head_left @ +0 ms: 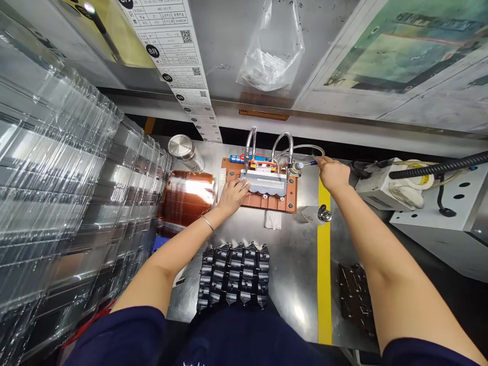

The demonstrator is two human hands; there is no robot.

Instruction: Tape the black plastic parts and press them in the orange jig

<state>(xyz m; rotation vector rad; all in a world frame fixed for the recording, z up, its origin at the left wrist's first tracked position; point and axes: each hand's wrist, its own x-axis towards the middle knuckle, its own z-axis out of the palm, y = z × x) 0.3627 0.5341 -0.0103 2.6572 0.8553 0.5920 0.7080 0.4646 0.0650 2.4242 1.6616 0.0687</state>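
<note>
On the brown fixture (pixel 292 197), touching the grey bar (pixel 267 183) with left hand (pixel 232 196), perhaps against shifting, grip impossible to tell; beside it, pinching the blue-tipped lever (pixel 313 162) with right hand (pixel 334 174).

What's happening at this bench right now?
The left hand rests on the near left side of a grey part seated in a reddish-brown fixture. The right hand is at the dark end of a slim rod beside the fixture. Two metal flex hoses arch over the fixture. Ribbed black parts sit on the metal table, nearer the person.
</note>
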